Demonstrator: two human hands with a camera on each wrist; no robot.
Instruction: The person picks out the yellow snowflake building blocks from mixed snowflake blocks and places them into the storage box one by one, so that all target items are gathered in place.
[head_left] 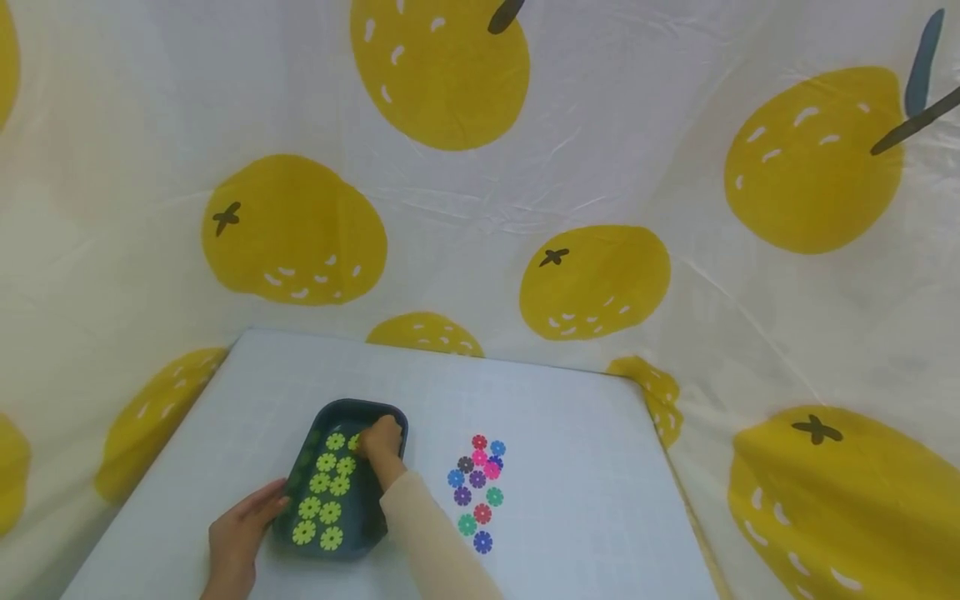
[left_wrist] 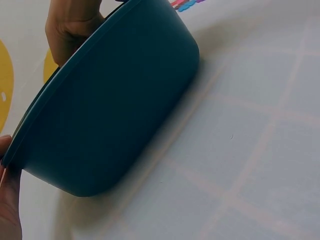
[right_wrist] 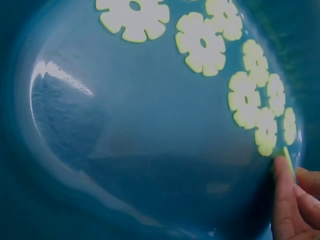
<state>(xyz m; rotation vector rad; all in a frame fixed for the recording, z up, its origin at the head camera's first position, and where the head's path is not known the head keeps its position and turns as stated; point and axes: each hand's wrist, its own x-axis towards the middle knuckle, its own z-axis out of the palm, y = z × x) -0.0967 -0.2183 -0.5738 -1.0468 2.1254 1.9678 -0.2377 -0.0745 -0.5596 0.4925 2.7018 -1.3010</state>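
A dark teal plastic tub (head_left: 375,508) stands on the table, with yellow-green notched plastic discs (head_left: 330,512) lying in two columns along its left side. My left hand (head_left: 243,529) holds the tub's left rim; in the left wrist view its fingers (left_wrist: 9,200) show at the rim and outer wall. Inside the tub's far end, my right hand (head_left: 381,437) pinches a yellow-green disc (right_wrist: 289,160), tilted on edge between thumb and fingertips. Seen close up in the right wrist view, other discs (right_wrist: 245,100) lie flat on the shiny tub floor.
Right of the tub, loose notched discs (head_left: 477,479) in red, pink, blue, purple, green and black lie in a scattered group, some overlapping. The white table (head_left: 600,483) ends at the back against a white cloth (head_left: 465,192) printed with yellow fruit.
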